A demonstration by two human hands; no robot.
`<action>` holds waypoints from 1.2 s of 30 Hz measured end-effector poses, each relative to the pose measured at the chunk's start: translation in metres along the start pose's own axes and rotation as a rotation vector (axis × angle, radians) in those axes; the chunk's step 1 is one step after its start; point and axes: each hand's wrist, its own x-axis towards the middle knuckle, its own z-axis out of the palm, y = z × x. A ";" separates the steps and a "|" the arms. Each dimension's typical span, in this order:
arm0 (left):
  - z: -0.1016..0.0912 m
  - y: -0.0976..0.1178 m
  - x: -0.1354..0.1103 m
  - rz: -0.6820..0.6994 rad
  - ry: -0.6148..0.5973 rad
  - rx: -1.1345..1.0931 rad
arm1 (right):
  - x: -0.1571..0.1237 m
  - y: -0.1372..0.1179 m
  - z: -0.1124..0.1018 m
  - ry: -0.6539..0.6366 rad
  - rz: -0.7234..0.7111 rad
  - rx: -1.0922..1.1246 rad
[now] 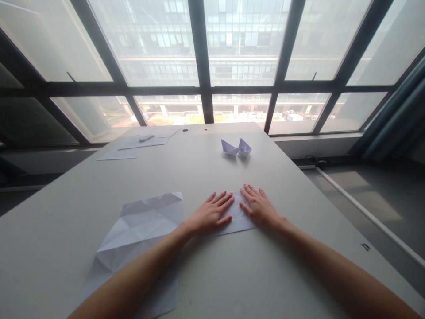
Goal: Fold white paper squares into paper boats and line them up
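Note:
A small sheet of white paper [236, 221] lies flat on the table, partly covered by both hands. On its left part rests my left hand [212, 213], palm down with the fingers stretched out. My right hand [260, 206] presses flat on the right part, fingers also spread. Neither hand grips anything. To the left, partly under my left forearm, lies a larger creased sheet of paper [142, 226] with fold lines across it. Beyond my hands stands a folded paper boat [236, 148] with two pointed ends.
At the table's far left are flat paper sheets [133, 148] with a small white object [146, 138] on top. The white table [199, 168] reaches toward large windows [239, 44]. Its right edge borders the floor, where a white strip [368, 215] runs. A blue curtain [395, 110] hangs at the right.

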 end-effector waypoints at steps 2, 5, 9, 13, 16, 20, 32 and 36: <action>0.000 0.000 0.000 0.001 0.002 -0.001 | 0.000 0.000 0.000 0.003 -0.001 0.002; 0.001 0.000 0.000 -0.001 0.014 -0.003 | 0.000 0.000 0.000 0.011 -0.004 0.003; 0.000 0.000 0.000 -0.004 0.016 -0.007 | 0.000 0.001 0.000 0.015 0.000 0.008; -0.001 0.001 0.000 -0.006 0.016 -0.008 | 0.000 0.001 0.001 0.024 0.001 0.015; -0.002 0.002 0.000 -0.011 0.027 -0.014 | 0.000 0.001 0.002 0.046 -0.004 0.029; -0.003 0.003 0.000 -0.034 0.059 -0.030 | 0.001 0.004 0.004 0.133 0.007 0.085; -0.001 0.003 0.002 -0.099 0.071 -0.055 | 0.007 0.016 0.010 0.362 0.120 0.170; 0.001 0.001 0.002 -0.092 0.077 -0.070 | 0.007 0.015 0.009 0.333 0.125 0.166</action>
